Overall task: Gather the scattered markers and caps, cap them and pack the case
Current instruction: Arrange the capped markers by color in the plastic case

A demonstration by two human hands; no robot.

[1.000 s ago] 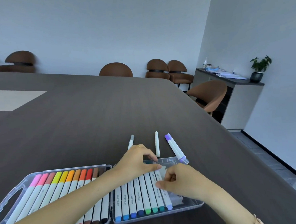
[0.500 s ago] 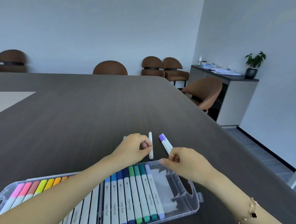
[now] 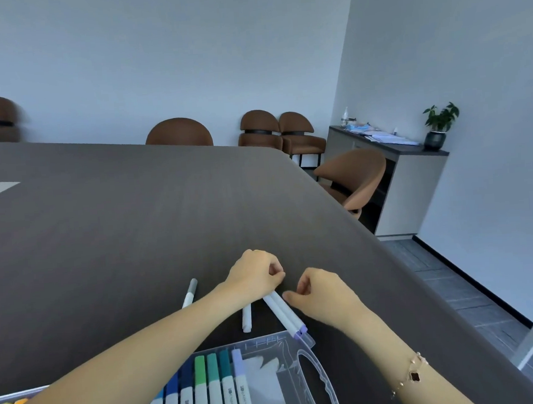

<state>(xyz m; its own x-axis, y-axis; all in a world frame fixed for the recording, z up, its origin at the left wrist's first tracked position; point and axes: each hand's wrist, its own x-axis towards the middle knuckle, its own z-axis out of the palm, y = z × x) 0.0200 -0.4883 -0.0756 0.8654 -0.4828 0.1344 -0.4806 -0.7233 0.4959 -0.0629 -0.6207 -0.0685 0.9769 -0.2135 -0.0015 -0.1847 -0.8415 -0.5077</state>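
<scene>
left hand [image 3: 257, 273] over the far ends of the two purple markers [image 3: 284, 314], fingers curled down on them; looks like a pinch on their tops, but the contact is hidden under the knuckles, so cannot tell for sure. right hand [image 3: 320, 294] just beside the pair on the right, fingers curled, thumb tip at the barrel; grip or mere touch, cannot tell.

pair lies side by side on the table [image 3: 134, 226], purple ends touching the case [image 3: 319, 384] rim. white marker [image 3: 247, 318] just left of them, partly under the left wrist. grey marker [image 3: 189, 293] further left, apart. case open, blue-to-green row seated, bare slots on its right side.

risks, as judged: lifting two barrels at once, one may slip and roll toward the table edge on the right. left forearm sweeps low over the white marker and could nudge it. pair resting on the case rim may tip the light case if pressed down.
</scene>
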